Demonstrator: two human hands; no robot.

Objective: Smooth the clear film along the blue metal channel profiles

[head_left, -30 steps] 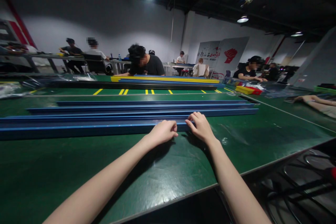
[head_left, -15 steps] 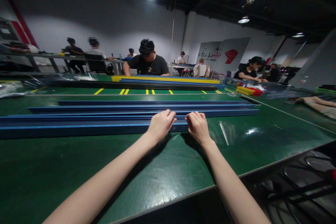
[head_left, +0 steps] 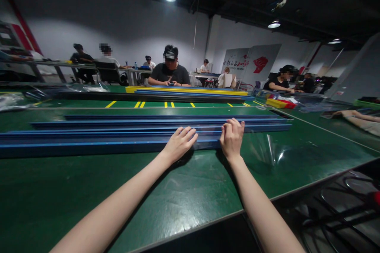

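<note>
Several long blue rails [head_left: 118,134] lie side by side across the green table [head_left: 184,201]. My left hand [head_left: 179,143] rests flat on the nearest rails, fingers stretched out. A little to the right, my right hand [head_left: 232,137] has its fingers curled and pinched on a sheet of clear film [head_left: 268,149]. The film lifts off the table to the right of that hand and catches the light. How far it reaches under my left hand I cannot make out.
Behind the rails run yellow floor-style marks [head_left: 168,104] and another stack of blue and yellow rails [head_left: 190,91]. A person [head_left: 170,72] sits opposite; others sit at tables behind and right. Another person's forearm [head_left: 354,116] lies at far right. The table edge [head_left: 297,189] drops off near right.
Both hands slid further onto the rails. My left hand opened from a loose fist to flat. My right hand moved right and raised the clear film, which now stands up off the table.
</note>
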